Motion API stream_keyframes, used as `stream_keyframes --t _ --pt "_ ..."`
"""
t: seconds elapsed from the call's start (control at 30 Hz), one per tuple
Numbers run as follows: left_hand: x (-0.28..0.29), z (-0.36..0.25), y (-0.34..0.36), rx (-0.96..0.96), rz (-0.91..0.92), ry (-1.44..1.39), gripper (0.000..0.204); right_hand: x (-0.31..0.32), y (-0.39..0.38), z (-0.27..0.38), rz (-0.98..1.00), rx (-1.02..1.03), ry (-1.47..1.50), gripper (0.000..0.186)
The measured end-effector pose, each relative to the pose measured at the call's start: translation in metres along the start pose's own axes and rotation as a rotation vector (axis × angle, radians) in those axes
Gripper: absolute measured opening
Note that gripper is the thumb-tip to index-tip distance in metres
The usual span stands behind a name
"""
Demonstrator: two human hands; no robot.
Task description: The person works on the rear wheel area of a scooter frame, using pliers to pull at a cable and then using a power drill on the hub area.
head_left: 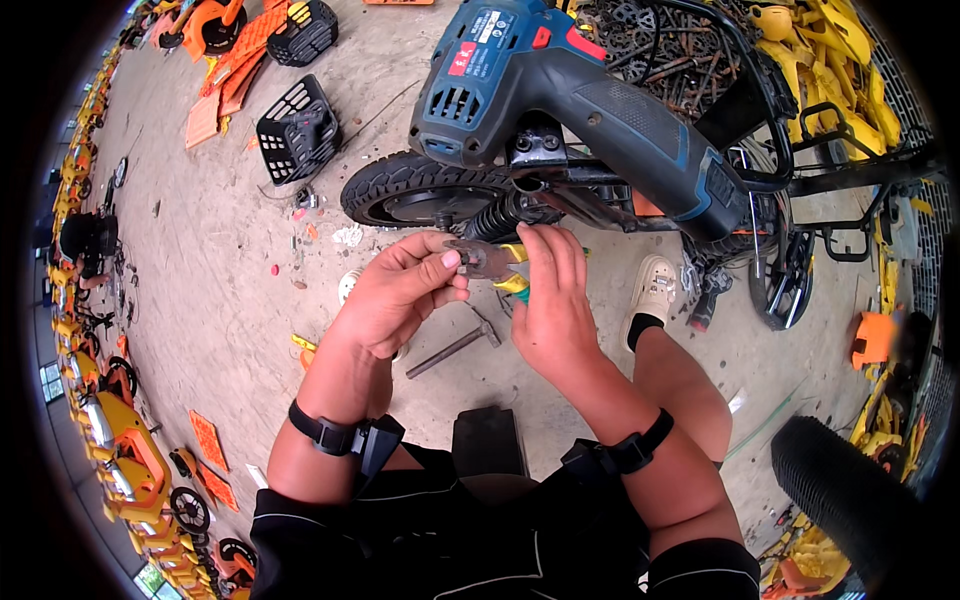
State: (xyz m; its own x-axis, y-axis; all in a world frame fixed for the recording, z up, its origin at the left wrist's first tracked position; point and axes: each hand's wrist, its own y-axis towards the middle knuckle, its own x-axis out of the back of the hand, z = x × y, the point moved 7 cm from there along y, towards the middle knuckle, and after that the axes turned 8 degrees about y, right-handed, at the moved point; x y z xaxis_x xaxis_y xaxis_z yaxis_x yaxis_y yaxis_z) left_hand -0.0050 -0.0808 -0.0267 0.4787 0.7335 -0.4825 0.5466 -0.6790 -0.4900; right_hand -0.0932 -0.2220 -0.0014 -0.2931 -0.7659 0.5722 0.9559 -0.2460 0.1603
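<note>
My left hand (408, 285) is closed, thumb and fingers pinching a small dark part (465, 258) whose kind I cannot make out. Wrapped round pliers (492, 263) with yellow and green handles is my right hand (557, 300). The metal jaws point left and meet the small part at my left fingertips. Just beyond both hands is a vehicle frame with a black-tyred wheel (425, 190) and a coil-spring shock absorber (500, 220). A blue and black cordless power tool (560, 95) lies across the top of that frame, above my hands.
A hammer (450, 352) lies on the concrete floor below my hands. Another power tool (710, 298) is beside my right foot. Black baskets (300, 135) and orange panels (235, 75) lie far left. Rusty metal parts (650, 45) and yellow parts (840, 50) are piled far right.
</note>
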Motion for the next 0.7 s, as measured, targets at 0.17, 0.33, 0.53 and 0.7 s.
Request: stream_keyframes --t 0.17,0.33,0.53,0.7 --pt "0.003 0.000 0.001 -0.019 0.015 0.026 0.015 -0.003 -0.002 -0.005 0.027 -0.001 0.030 0.081" --pt "0.009 0.003 0.002 -0.009 0.004 0.073 0.014 -0.006 -0.001 -0.004 0.022 0.010 0.035 0.080" --pt "0.007 0.005 0.002 0.034 -0.010 0.030 0.013 -0.004 -0.002 -0.003 0.035 0.009 0.008 0.077" --pt "0.011 0.011 0.006 0.030 0.031 -0.018 0.012 -0.006 -0.002 -0.004 0.018 0.015 -0.042 0.073"
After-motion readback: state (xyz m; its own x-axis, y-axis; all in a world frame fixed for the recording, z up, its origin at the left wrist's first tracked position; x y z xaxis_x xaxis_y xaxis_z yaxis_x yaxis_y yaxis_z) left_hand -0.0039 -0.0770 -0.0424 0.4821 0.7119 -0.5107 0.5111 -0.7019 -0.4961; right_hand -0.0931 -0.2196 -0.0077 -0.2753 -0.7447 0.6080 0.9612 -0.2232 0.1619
